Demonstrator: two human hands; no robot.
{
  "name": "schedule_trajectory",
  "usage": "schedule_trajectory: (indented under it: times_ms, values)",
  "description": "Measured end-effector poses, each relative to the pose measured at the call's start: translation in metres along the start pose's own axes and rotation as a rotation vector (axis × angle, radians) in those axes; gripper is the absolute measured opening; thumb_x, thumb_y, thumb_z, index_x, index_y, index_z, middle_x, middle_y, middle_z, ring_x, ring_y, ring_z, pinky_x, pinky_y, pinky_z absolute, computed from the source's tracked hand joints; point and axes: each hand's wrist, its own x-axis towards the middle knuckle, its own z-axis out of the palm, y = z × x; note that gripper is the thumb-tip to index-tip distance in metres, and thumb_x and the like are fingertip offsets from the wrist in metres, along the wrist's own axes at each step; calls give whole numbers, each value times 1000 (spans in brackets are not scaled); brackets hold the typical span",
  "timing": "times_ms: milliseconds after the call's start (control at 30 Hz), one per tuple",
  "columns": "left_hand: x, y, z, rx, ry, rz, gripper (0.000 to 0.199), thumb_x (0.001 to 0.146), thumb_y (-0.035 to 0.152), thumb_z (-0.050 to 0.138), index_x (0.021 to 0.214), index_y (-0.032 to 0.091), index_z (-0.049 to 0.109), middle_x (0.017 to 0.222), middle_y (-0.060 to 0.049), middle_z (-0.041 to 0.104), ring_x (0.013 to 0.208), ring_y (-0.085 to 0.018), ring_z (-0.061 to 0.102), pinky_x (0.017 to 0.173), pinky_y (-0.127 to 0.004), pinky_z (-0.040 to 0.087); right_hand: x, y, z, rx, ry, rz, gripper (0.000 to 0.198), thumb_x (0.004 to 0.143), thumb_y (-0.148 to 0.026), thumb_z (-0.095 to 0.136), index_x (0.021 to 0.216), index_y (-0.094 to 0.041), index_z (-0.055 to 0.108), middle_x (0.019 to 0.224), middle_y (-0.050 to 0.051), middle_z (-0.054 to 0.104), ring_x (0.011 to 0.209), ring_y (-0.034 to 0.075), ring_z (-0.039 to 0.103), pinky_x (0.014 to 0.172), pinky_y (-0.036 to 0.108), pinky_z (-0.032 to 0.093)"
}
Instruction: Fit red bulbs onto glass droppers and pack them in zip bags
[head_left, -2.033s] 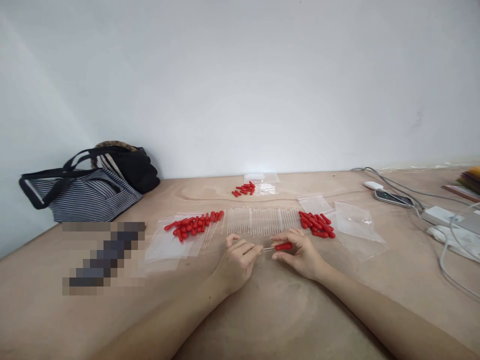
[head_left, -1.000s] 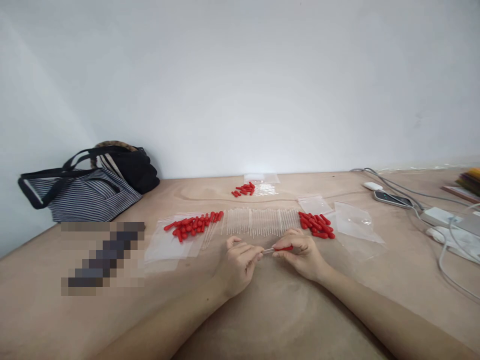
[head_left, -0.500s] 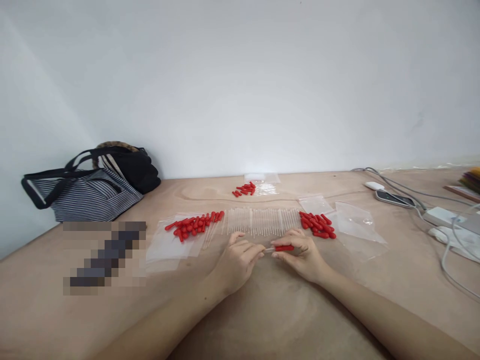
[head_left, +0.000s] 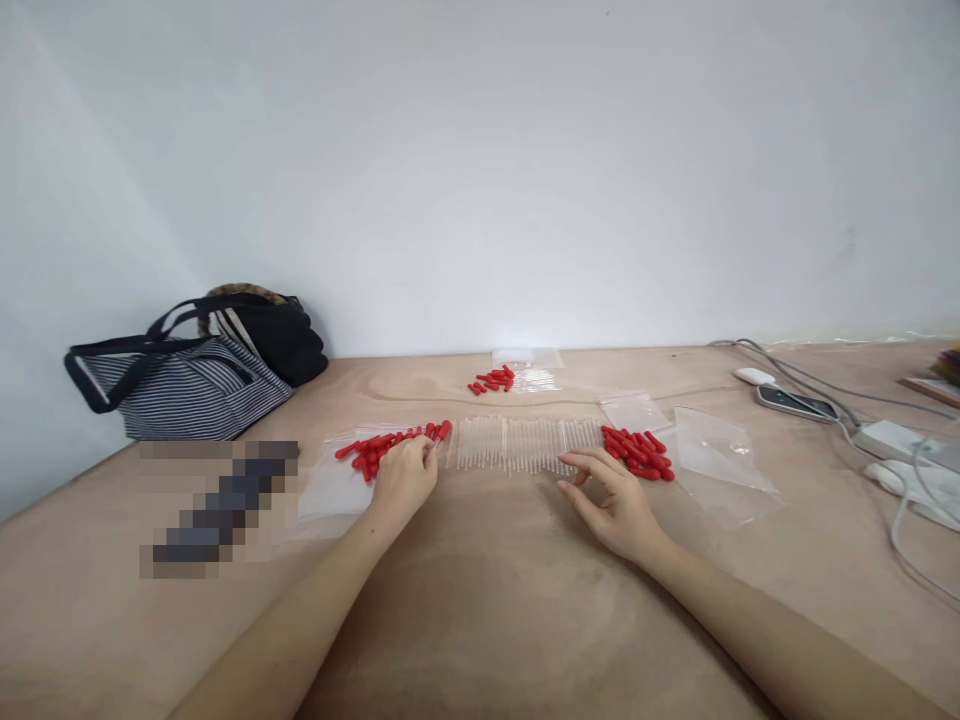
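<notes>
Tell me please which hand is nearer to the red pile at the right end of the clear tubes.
Right. The right hand is just in front of the red pile; the left hand is well to its left.

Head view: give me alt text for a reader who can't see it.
A person's left-hand grip pinches a red-bulbed tube beside a pile of red bulbs on plastic bags. The right-hand grip, open, is near a row of clear tubes and a second red pile on a table.
</notes>
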Motion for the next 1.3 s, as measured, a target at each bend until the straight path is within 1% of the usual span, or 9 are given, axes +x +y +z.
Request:
schedule_trajectory:
  times_ms: [233, 367, 467, 633, 767, 867, 1000, 1100, 1300]
  values:
    - [4, 10, 10, 37, -38, -5, 16, 74, 18, 49, 83, 15, 62, 83, -8, 67, 86, -25, 61, 74, -31, 45, 0, -2, 0, -7, -4, -21, 27, 80, -24, 50, 107, -22, 54, 97, 8, 57, 65, 13, 55, 68, 33, 50]
    - [9, 8, 14, 37, -40, 8, 15, 74, 17, 50, 84, 15, 61, 83, -7, 67, 85, -23, 61, 74, -31, 46, 0, -6, 0, 3, -12, -14, 26, 81, -25, 49, 105, -21, 55, 98, 8, 56, 64, 12, 55, 66, 32, 50]
    - [10, 9, 14, 34, -27, 40, 14, 76, 20, 50, 84, 17, 61, 85, -6, 65, 85, -21, 61, 73, -29, 45, 0, -5, -2, -7, -14, -18, 25, 81, -26, 48, 104, -21, 55, 99, 8, 55, 63, 12, 55, 59, 29, 50]
    - [8, 18, 11, 72, 30, 74, 19, 81, 29, 46, 87, 20, 62, 100, -8, 58, 89, -22, 57, 72, -31, 45, 2, 7, -8, -157, 0, -41, 21, 79, -25, 49, 97, -21, 60, 85, 6, 56, 64, 14, 52, 59, 31, 45]
    - [13, 28, 11, 125, 21, 59, 22, 77, 33, 50, 81, 17, 66, 96, -12, 58, 96, -28, 53, 81, -38, 41, 6, 17, -17, -260, 26, -59, 17, 79, -24, 49, 89, -21, 62, 76, 4, 55, 69, 16, 52, 62, 31, 40]
    - [20, 33, 12, 155, -17, -5, 28, 75, 36, 49, 80, 14, 67, 97, -17, 59, 98, -33, 52, 81, -43, 40, 9, 23, -26, -385, 54, -67, 17, 79, -25, 48, 84, -21, 64, 75, 3, 57, 70, 16, 53, 67, 32, 35]
    - [33, 35, 11, 162, -110, -91, 29, 73, 38, 50, 77, 14, 66, 96, -18, 63, 99, -33, 55, 80, -41, 40, 15, 31, -39, -495, 158, 78, 19, 79, -30, 48, 78, -21, 65, 66, 1, 57, 63, 14, 52, 67, 31, 28]
    - [41, 34, 10, 155, -182, -140, 31, 72, 40, 50, 78, 14, 66, 94, -18, 65, 95, -32, 58, 77, -38, 42, 18, 35, -46, -506, 209, 188, 22, 78, -34, 48, 76, -21, 66, 68, 1, 58, 64, 15, 52, 67, 31, 27]
    - [48, 30, 7, 129, -252, -179, 24, 69, 38, 52, 72, 17, 64, 85, -15, 68, 87, -29, 62, 69, -33, 44, 21, 40, -56, -538, 216, 272, 27, 77, -40, 45, 77, -21, 65, 71, 2, 59, 67, 17, 54, 68, 32, 27]
